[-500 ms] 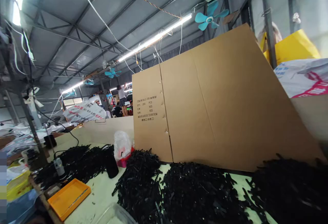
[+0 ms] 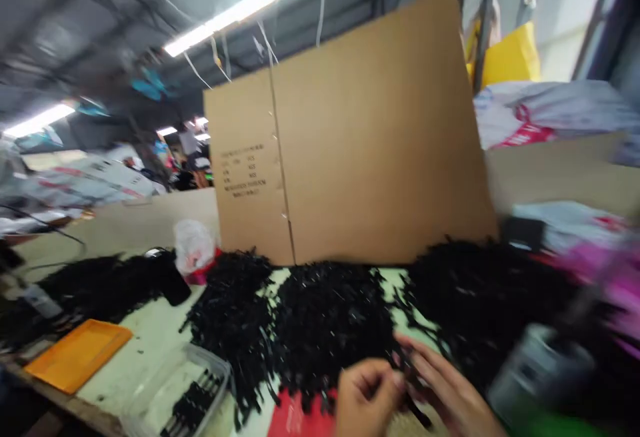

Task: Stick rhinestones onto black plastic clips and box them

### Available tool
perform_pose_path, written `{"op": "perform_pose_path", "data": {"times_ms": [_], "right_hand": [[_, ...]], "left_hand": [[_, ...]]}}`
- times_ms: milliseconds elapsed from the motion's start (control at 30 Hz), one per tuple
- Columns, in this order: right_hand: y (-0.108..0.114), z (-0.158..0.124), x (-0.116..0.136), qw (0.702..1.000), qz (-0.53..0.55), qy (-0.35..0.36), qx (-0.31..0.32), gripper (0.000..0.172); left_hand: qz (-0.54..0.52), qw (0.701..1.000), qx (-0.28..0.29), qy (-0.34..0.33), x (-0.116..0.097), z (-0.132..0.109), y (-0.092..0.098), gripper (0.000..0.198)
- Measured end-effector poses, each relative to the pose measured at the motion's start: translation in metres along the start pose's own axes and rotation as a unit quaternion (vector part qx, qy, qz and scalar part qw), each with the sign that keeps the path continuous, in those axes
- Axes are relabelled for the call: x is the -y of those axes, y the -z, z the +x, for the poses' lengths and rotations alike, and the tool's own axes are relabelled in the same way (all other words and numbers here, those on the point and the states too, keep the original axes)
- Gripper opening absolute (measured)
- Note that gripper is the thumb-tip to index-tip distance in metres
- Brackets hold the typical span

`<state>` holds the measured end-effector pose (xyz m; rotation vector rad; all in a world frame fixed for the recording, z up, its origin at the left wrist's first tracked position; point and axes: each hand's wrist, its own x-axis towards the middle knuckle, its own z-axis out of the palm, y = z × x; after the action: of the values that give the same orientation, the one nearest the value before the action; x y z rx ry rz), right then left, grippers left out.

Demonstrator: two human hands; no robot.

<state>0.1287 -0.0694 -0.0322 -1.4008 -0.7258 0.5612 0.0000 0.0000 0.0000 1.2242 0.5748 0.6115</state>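
Observation:
My left hand and my right hand meet at the bottom of the view, their fingertips together on a small black plastic part. Motion blur hides the exact grip. Just above them lies a heap of black plastic parts on a pale green tabletop. More heaps lie on either side. A clear plastic tub holding black parts sits left of my left hand. A red sheet lies beneath the heap's front edge.
A large flat cardboard carton blank stands behind the heaps. To the right are a blurred grey cylinder and blurred pink material. An orange tray sits at the left, near a white plastic bag. A person stands far off.
The view has tilted down and shifted, bringing both hands in at the bottom. The tub's contents, the red sheet and the grey and pink items on the right have also come into view.

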Motion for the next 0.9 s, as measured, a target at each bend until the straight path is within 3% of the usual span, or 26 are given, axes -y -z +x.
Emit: {"op": "perform_pose_path", "data": {"times_ms": [67, 200, 367, 567, 733, 900], "right_hand": [[-0.005, -0.002, 0.017, 0.991, 0.098, -0.059, 0.074, 0.05], [-0.014, 0.002, 0.031, 0.974, 0.171, -0.082, 0.122, 0.041], [-0.018, 0.002, 0.033, 0.971, 0.19, -0.097, 0.105, 0.038], [-0.028, 0.003, 0.038, 0.971, 0.189, -0.11, 0.093, 0.039], [-0.04, 0.0, 0.044, 0.97, 0.185, -0.121, 0.098, 0.039], [-0.048, -0.004, 0.044, 0.97, 0.183, -0.121, 0.105, 0.039]], "left_hand": [[0.037, 0.999, 0.0, -0.014, -0.011, -0.006, 0.002, 0.037], [0.021, 0.999, 0.014, 0.045, -0.025, -0.012, 0.015, 0.032], [-0.023, 0.993, -0.007, 0.114, -0.029, -0.02, 0.033, 0.038], [-0.033, 0.989, -0.019, 0.141, -0.039, -0.03, 0.046, 0.039], [-0.021, 0.99, 0.002, 0.143, -0.037, -0.037, 0.052, 0.039], [-0.044, 0.991, -0.023, 0.125, -0.035, -0.042, 0.057, 0.039]]}}
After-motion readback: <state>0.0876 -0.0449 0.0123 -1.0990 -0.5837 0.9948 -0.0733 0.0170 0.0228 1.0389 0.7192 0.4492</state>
